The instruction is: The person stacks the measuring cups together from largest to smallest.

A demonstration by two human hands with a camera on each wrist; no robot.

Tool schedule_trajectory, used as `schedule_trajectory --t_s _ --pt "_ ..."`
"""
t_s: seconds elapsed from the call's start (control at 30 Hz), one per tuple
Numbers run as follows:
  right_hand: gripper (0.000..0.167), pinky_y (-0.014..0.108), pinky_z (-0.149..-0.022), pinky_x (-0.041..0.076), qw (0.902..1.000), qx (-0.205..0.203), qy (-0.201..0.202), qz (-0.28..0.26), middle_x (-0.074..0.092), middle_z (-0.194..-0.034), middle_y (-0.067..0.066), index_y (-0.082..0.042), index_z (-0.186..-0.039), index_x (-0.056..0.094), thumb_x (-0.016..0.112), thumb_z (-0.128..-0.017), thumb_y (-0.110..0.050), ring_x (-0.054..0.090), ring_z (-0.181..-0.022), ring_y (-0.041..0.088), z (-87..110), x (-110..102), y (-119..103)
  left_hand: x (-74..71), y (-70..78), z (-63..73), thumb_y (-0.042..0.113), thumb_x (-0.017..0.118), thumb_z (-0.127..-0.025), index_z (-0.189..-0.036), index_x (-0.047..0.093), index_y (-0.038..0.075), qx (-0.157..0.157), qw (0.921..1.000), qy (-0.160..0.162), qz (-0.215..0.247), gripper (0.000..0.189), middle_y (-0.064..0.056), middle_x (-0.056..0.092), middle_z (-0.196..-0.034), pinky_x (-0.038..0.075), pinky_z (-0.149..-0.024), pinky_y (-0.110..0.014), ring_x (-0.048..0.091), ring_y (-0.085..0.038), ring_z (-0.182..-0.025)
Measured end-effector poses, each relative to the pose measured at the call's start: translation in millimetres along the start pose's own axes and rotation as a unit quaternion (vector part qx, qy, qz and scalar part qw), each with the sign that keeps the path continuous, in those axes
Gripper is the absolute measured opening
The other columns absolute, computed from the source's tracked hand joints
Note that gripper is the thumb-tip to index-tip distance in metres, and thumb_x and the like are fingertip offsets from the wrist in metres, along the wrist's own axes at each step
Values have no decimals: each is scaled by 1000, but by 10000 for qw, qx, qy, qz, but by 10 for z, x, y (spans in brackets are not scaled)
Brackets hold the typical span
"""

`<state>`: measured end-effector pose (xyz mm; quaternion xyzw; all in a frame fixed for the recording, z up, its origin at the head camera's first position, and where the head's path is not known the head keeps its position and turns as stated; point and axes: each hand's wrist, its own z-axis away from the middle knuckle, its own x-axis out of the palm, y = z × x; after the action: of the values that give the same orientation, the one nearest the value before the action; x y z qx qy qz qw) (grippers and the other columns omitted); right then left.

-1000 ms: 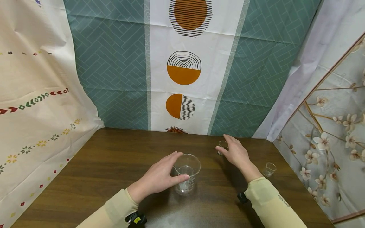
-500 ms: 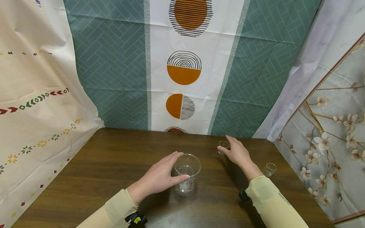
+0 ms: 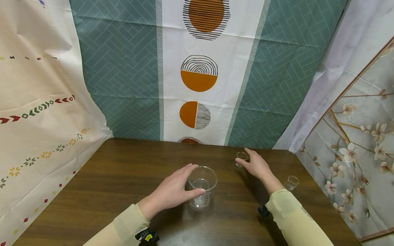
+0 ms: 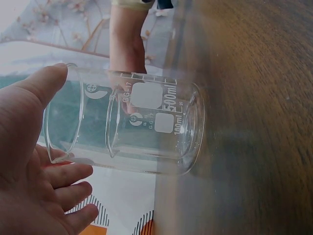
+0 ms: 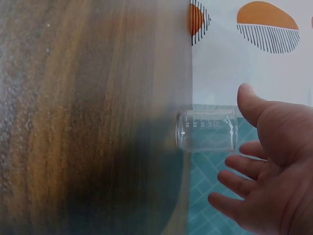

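A large clear glass beaker (image 3: 210, 182) stands upright on the table with a smaller beaker (image 4: 164, 122) nested inside it. My left hand (image 3: 170, 189) holds the large beaker by its rim, thumb on one side and fingers on the other. Toward the back right stands a small glass beaker (image 5: 208, 131) with white graduation marks. My right hand (image 3: 257, 166) is just beside that beaker, thumb and fingers spread loosely near its mouth. In the right wrist view, a gap shows between the thumb and the glass.
Another small glass beaker (image 3: 291, 183) stands right of my right forearm. The brown wooden table (image 3: 129, 164) ends at a patterned backdrop (image 3: 123, 85) behind. Fabric hangs along the left and right sides.
My right hand has drawn back slightly from the small beaker, toward me and to the right. The left hand and the beakers stay in place.
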<state>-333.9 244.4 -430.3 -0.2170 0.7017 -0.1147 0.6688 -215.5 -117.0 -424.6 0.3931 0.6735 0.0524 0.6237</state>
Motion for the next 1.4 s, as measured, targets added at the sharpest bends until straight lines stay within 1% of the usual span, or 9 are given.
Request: schedule_trajectory --t_s 0.23,0.43,0.73,1.0,1.4 --pt "88 70 -124 31 9999 48 -67 -107 31 -172 34 6 -170 31 64 -111 -51 32 -158 54 -32 26 23 -7 0 0 74 74 -95 -167 48 17 -13 10000 -17 23 96 -11 44 -173 43 -121 -62 44 -33 -158" --pt "85 71 -122 34 9998 93 -102 -142 33 -171 35 7 -169 33 63 -112 -49 35 -156 55 -29 42 33 -6 -1 1 74 74 -95 -167 47 17 11 10000 -4 3 95 -11 45 -172 43 -120 -62 44 -34 -158" --pt "82 71 -120 37 9998 154 -25 -114 37 -168 35 6 -166 38 60 -113 -53 40 -152 56 -33 57 40 -6 -3 1 75 73 -95 -167 48 18 32 10000 10 5 95 -11 44 -173 43 -120 -63 43 -34 -158" --pt "75 70 -119 38 9993 254 14 -280 40 -167 34 5 -165 42 60 -114 -47 43 -150 55 -24 61 59 1 -7 4 75 73 -95 -167 48 18 24 10000 22 11 95 -11 44 -173 43 -120 -63 44 -34 -158" --pt "71 69 -116 42 9992 217 155 -290 46 -163 33 6 -161 46 62 -114 -45 49 -146 54 -43 95 97 0 -3 2 75 74 -95 -166 48 18 18 10000 32 20 95 -12 44 -172 43 -120 -63 44 -34 -157"
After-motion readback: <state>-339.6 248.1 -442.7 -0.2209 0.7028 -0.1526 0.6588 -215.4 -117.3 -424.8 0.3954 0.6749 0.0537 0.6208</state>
